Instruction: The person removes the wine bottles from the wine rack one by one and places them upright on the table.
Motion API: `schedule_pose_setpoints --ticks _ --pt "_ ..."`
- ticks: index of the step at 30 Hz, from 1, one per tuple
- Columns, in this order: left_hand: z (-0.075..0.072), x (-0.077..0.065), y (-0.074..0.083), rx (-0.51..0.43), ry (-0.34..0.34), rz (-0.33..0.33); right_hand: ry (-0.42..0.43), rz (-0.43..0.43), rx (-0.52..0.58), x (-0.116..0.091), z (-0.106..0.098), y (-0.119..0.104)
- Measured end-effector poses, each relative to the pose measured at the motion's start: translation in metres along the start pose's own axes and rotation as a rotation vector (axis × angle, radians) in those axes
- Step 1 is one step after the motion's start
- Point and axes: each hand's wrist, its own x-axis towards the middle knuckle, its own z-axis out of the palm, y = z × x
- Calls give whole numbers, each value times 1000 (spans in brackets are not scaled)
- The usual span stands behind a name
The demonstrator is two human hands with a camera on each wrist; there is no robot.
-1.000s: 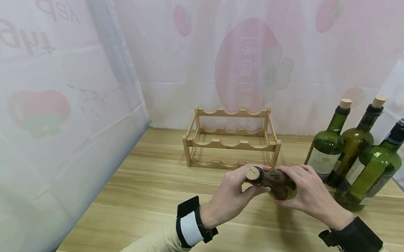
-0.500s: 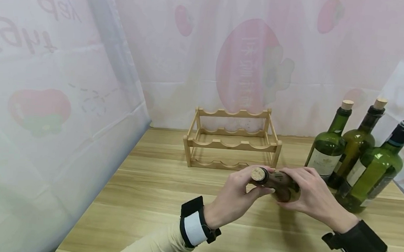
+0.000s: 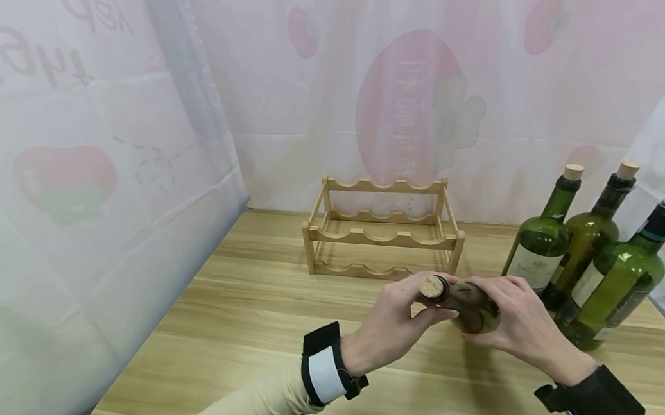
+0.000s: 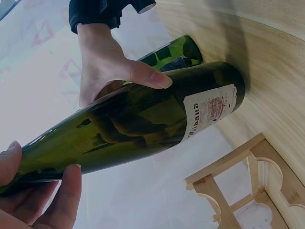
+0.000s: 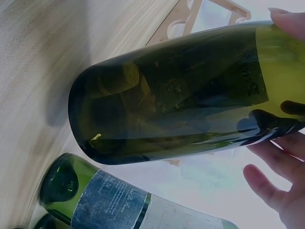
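Observation:
A green wine bottle with a cork in its mouth is held in both hands, its neck tilted toward the head camera. My left hand grips the neck, fingers and thumb curled round it. Around the body lies my right hand, its thumb across the glass in the left wrist view. That view also shows a pale printed label near the bottle's base. The base casts a shadow on the wooden table; whether it touches the wood I cannot tell. Beyond the hands stands a wooden wine rack with scalloped rails, no bottles in it.
Right of the hands, three corked bottles stand upright close together: a labelled green one, a browner one behind and a larger green one in front. Printed white curtains hang behind and beside the wooden table.
Both hands and the bottle between them have shifted slightly to the right. The grip looks the same; the rack and the standing bottles have stayed in place.

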Motion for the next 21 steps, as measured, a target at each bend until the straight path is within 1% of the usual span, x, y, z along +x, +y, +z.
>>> schedule_pose_setpoints --ticks 6,13,21 --pt "2 1 1 -11 -6 -5 10 -4 2 -2 1 1" --pt "3 2 1 -38 -20 -18 0 -3 -4 -2 -1 3" --pt "4 3 0 -28 -27 -4 -22 7 -41 -3 -2 4"
